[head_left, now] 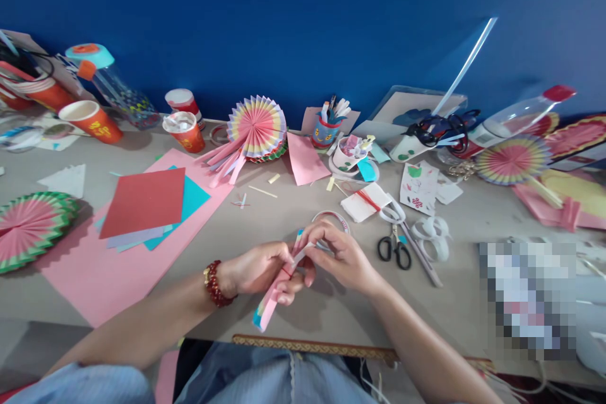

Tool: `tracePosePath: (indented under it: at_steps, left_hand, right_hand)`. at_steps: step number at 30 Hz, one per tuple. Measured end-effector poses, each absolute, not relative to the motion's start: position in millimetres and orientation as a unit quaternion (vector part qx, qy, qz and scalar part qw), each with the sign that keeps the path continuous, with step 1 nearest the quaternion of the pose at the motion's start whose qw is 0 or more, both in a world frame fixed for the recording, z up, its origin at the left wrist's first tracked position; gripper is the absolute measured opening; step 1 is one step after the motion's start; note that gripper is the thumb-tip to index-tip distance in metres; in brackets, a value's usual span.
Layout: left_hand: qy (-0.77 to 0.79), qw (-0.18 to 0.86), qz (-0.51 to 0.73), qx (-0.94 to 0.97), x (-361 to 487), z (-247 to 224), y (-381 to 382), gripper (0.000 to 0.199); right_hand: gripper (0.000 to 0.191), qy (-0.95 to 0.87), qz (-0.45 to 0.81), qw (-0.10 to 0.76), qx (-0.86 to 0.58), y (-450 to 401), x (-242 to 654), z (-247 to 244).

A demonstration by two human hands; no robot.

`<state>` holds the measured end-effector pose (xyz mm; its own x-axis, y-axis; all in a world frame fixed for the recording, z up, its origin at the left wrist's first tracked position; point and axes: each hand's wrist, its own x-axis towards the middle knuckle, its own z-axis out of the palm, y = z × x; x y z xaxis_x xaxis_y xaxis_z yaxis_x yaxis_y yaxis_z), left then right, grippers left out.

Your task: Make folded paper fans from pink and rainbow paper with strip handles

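My left hand [265,268] is closed around a narrow folded paper strip [271,303], pink with blue and yellowish ends, tilted above the table near its front edge. A thin red band circles the strip at its middle. My right hand [343,259] pinches a small whitish strip [302,255] against the upper part of the folded paper; whether this is tape or paper I cannot make out. Behind the right hand lies a roll of tape [341,219], partly hidden by the fingers. Black-handled scissors [394,246] rest to the right of that hand.
On the left, red and blue paper sheets [144,202] lie on a large pink sheet [156,265]. Folded paper fans [258,126] and orange paper cups [95,123] stand along the blue wall. A white tape roll [430,233] sits beyond the scissors.
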<state>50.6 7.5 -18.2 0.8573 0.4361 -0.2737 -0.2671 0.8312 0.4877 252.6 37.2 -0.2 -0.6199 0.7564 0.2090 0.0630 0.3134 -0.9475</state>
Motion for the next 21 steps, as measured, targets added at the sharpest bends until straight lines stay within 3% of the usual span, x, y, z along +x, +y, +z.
tracePosePath:
  at_steps: [21]
  left_hand:
    - [0.210,0.922,0.203,0.253,56.1,-14.7,4.6,0.019]
  right_hand:
    - [0.010,-0.757,0.487,0.329,-0.287,35.6,253.9,2.9]
